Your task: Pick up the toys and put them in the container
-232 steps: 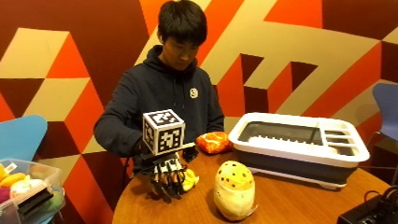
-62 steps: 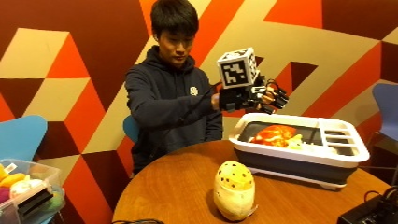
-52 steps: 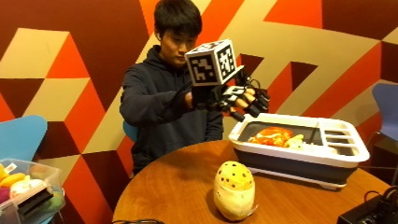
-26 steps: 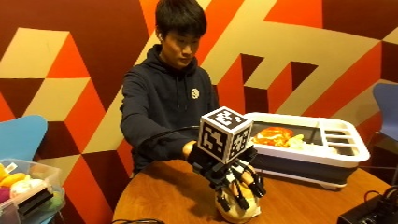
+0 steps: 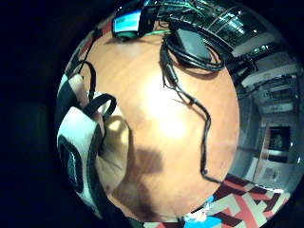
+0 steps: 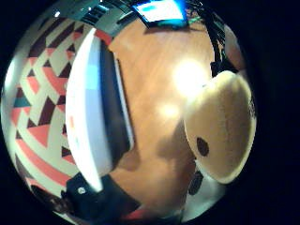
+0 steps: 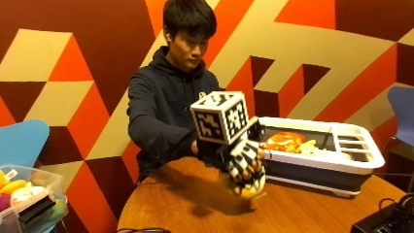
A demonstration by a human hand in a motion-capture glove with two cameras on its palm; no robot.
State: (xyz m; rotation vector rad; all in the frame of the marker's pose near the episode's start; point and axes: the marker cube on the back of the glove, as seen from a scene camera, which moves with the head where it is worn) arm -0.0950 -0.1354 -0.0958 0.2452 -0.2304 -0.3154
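Note:
A cream-yellow spotted plush toy (image 7: 250, 190) is in my gloved right hand (image 7: 240, 162), whose fingers curl down over its top. It hangs just above the round wooden table (image 7: 187, 213), in front of the person. In the thumb side palm view the toy (image 6: 220, 126) sits close against the palm, and the container (image 6: 93, 117) stands beside it. The white and grey container (image 7: 354, 164) stands at the back right of the table, holding an orange toy (image 7: 283, 142) and a smaller yellow one. The person's other hand is hidden.
A clear bin (image 7: 25, 194) of soft toys sits by a blue chair (image 7: 19, 141) at the far left. A black box (image 7: 388, 221) rests at the table's front right. Black cables (image 5: 190, 90) and a lit screen (image 5: 127, 23) lie on the table.
The hand swung away from above the container, came down onto the spotted toy on the table, took hold of it and raised it slightly.

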